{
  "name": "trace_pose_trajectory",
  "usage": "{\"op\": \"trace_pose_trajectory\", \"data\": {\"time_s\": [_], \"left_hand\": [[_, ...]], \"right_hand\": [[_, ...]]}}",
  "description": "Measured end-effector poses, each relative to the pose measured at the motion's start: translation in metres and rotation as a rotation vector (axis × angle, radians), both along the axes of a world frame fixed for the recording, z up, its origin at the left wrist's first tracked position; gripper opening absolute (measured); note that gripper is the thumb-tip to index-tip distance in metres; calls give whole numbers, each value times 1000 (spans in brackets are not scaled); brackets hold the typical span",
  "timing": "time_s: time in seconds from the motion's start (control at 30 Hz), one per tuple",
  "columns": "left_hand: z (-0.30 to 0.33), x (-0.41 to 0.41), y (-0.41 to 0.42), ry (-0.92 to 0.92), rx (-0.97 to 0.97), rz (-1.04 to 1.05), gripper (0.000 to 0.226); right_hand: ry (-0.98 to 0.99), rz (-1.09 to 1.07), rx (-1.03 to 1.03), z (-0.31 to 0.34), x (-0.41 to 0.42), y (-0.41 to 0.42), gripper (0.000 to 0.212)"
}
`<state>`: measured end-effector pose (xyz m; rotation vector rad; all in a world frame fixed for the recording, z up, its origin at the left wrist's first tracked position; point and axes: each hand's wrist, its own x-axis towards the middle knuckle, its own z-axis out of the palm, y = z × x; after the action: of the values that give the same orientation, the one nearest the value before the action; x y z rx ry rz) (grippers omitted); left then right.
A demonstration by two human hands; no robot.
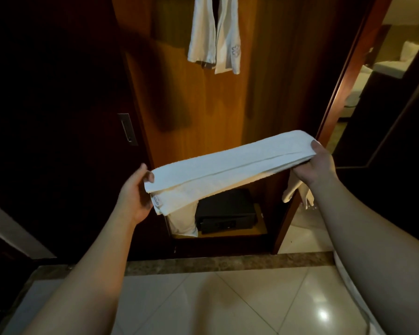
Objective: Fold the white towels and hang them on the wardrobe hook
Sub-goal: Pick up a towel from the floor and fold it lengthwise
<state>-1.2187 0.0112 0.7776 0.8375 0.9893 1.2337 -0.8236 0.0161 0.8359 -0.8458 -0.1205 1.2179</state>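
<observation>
White towel (230, 165) is what I have stretched out in the head view, held level in front of the open wardrobe (203, 105), already folded lengthwise into a long strip with a seam line running down its middle. My left hand (134, 192) pinches the near-left end, thumb on top and fingers curled under the layers by the label; my right hand (312, 163) grips the far-right end the same way, thumb pressed over the fold. Both hold cloth and nothing else. To do this step well, I judge that I should keep the strip taut so the layers stay aligned, then bring one end over to meet the other with the edges square before lifting it. Slack in the middle would let the lower layer slip out, and a loose flap already sags below the left end. Above, two white towels (214, 35) hang inside the wardrobe; the hook itself is cut off by the frame's top edge, so I cannot tell how much room is left on it. As for what the wardrobe holds lower down: a dark safe (225, 211) sits on its bottom shelf, with a pale cloth (183, 221) just beside it on the left. More white fabric (298, 192) hangs under my right wrist, and I cannot tell what it is.
</observation>
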Motion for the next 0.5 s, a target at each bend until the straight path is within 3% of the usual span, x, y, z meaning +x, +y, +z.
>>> {"op": "trace_pose_trajectory", "data": {"time_s": [0.07, 0.13, 0.37, 0.5], "left_hand": [[-12, 3, 0, 74, -42, -2, 28], [-25, 7, -3, 104, -92, -54, 31], [-64, 51, 6, 229, -369, 16, 54], [-71, 78, 17, 314, -430, 35, 55]], "right_hand": [[29, -12, 5, 5, -3, 2, 31], [50, -40, 27, 14, -6, 5, 36], [39, 59, 185, 65, -41, 15, 22], [-40, 124, 214, 87, -65, 23, 47]]}}
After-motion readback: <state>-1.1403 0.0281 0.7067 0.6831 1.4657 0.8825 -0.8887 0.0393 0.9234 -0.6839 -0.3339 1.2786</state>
